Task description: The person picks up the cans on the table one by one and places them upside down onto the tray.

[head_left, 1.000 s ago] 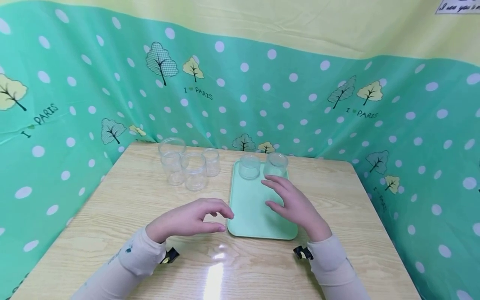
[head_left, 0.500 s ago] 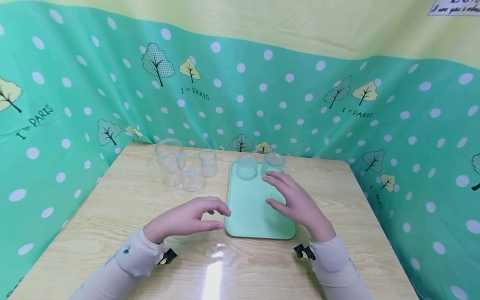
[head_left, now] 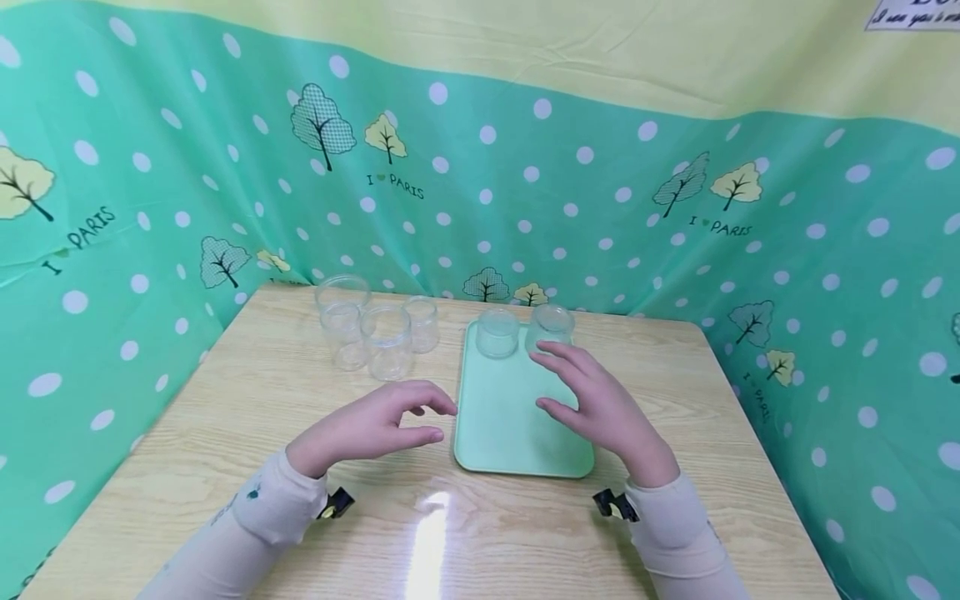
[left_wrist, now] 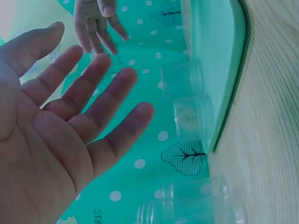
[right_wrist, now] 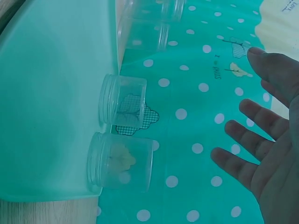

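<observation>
A light green tray [head_left: 517,433] lies on the table, with two clear plastic jars standing rim-down at its far end: one at the left [head_left: 497,340] and one at the right [head_left: 553,327]. My right hand [head_left: 603,404] hovers above the tray's right side, fingers spread and relaxed, its fingertips overlapping the right jar in the head view. Just off the tray's left edge my left hand [head_left: 378,425] hangs in the air, fingers loosely bent. Both palms [left_wrist: 37,135] hold nothing. In the right wrist view the jars' rims [right_wrist: 96,161] sit against the tray.
Left of the tray, several clear jars of different sizes cluster on the wood-grain table [head_left: 247,408], among them a wide one [head_left: 342,292] at the back and a nearer one [head_left: 390,358]. A green dotted curtain [head_left: 525,192] closes off the back and sides.
My left hand has risen slightly forward in the head view. The right hand has drifted a little to the right. The jars and tray have stayed put.
</observation>
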Demonstrator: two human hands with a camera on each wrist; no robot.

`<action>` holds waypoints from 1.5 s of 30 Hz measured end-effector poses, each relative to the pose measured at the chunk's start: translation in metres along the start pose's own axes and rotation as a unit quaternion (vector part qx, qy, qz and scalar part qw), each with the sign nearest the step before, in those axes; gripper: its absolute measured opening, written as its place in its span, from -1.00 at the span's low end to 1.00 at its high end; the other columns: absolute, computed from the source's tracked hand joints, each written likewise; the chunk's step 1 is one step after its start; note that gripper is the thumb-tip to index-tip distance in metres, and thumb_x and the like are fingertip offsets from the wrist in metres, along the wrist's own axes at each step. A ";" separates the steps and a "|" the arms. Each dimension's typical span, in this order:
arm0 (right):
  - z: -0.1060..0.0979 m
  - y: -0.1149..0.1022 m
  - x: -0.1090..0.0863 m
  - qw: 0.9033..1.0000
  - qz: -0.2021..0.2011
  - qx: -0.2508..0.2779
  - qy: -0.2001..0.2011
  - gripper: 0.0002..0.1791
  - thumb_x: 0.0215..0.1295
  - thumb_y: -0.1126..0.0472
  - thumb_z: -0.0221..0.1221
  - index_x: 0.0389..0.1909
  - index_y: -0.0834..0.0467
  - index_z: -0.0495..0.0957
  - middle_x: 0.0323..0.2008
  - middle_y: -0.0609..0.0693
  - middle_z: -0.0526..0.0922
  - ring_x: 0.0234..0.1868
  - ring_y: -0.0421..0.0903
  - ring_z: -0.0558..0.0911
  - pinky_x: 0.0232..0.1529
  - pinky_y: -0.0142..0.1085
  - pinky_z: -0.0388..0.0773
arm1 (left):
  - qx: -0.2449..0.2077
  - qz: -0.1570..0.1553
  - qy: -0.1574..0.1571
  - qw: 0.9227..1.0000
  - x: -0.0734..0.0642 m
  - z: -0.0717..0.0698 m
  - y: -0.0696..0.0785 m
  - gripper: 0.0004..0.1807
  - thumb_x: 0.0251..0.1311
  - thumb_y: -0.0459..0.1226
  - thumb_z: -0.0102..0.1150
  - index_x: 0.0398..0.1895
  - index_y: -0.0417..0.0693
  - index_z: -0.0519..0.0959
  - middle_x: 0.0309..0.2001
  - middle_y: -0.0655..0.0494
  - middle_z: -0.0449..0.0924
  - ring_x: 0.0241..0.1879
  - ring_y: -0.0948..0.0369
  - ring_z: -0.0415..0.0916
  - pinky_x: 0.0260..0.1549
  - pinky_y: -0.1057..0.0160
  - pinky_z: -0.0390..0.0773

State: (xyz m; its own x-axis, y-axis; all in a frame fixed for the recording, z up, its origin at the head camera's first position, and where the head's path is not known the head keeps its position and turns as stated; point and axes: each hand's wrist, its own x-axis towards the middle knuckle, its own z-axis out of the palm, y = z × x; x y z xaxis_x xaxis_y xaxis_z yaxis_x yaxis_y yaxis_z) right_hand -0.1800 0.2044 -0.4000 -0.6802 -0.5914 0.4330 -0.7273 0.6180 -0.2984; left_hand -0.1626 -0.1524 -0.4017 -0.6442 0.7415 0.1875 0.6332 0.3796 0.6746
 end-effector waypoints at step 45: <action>-0.011 0.003 -0.005 1.000 0.022 0.008 -0.019 -0.26 0.33 0.11 0.38 0.49 -0.04 0.35 0.45 -0.07 0.39 0.46 -0.05 0.38 0.42 -0.03 0.41 | 0.102 -0.062 0.011 0.993 -0.002 -0.015 0.005 -0.62 0.36 -0.07 0.31 0.19 0.10 0.59 0.11 0.32 0.61 0.17 0.24 0.54 0.21 0.07 0.56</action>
State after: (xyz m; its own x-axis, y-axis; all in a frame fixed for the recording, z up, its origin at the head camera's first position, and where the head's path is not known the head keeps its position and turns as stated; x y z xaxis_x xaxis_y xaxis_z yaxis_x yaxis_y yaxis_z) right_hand -0.1778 0.2148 -0.3940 -0.7142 -0.5830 0.3872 -0.6978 0.6360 -0.3295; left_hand -0.1644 -0.1599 -0.3879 -0.7305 0.6706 0.1292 0.6208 0.5733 0.5347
